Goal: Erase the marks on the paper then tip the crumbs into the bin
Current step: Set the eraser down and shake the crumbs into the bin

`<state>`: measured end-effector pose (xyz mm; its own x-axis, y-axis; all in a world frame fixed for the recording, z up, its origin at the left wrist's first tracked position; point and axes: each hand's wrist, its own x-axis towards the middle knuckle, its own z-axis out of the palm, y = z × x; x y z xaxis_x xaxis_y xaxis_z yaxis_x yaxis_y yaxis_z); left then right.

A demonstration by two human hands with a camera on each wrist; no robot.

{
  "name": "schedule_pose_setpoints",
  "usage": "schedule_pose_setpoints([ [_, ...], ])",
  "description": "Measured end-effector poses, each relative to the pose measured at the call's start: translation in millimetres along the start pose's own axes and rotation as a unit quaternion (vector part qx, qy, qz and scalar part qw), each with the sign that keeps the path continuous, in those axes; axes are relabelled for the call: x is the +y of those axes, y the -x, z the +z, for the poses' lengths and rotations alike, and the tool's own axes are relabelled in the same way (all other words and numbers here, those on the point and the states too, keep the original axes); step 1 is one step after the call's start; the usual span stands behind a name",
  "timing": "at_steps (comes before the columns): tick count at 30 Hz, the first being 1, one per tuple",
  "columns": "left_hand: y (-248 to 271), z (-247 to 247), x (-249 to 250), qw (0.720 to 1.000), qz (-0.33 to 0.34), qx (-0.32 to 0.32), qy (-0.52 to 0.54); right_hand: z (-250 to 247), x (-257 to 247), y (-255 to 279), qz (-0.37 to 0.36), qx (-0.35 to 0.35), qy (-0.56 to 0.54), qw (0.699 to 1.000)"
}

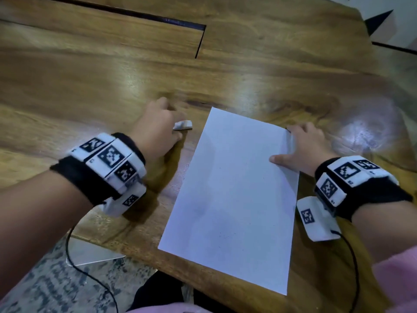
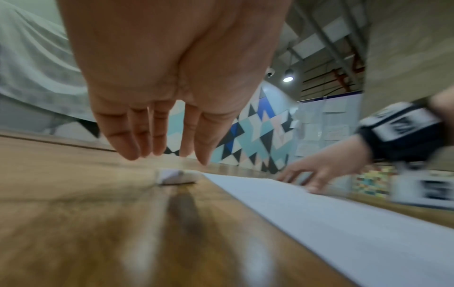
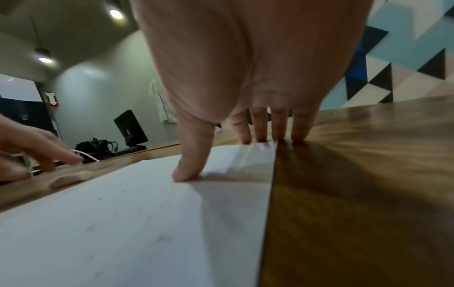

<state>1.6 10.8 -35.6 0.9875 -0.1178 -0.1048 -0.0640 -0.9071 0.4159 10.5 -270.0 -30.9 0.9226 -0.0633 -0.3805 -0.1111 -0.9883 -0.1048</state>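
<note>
A white sheet of paper lies on the wooden table, its near corner past the table's front edge. Faint specks dot the paper. A small white eraser lies on the wood just left of the sheet's far end, also seen as the eraser and the eraser. My left hand hovers just above the eraser with straight fingers, not touching it. My right hand presses the paper's right edge flat, thumb on the sheet, fingers at its far right corner.
A black cable hangs off the table's front edge at the left over patterned carpet. A dark seam crosses the tabletop at the back. A monitor and cables stand far off at the left end. No bin is in view.
</note>
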Motion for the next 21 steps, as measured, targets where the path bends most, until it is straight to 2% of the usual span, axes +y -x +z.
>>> schedule_pose_setpoints([
  [2,28.0,6.5,4.6,0.999,0.032,-0.019,0.015,-0.6,0.4,-3.0,0.002,0.005,0.008,1.0],
  [4,61.4,15.6,10.3,0.996,0.062,-0.069,0.01,-2.7,-0.5,-4.2,0.002,0.005,0.011,1.0],
  [7,102.6,31.2,16.7,0.992,0.061,-0.106,-0.041,-4.5,-1.0,-4.3,0.008,-0.002,-0.003,1.0],
  [13,115.6,41.3,16.3,0.994,0.038,-0.07,-0.073,-4.5,7.1,-4.1,-0.002,-0.02,-0.1,0.995],
  [17,118.2,41.4,16.3,0.995,0.033,-0.072,-0.062,-8.9,10.7,4.0,-0.02,-0.013,-0.209,0.978],
  [21,122.5,43.1,12.3,0.996,0.026,-0.069,-0.059,-10.1,17.5,8.8,-0.04,-0.011,-0.265,0.963],
])
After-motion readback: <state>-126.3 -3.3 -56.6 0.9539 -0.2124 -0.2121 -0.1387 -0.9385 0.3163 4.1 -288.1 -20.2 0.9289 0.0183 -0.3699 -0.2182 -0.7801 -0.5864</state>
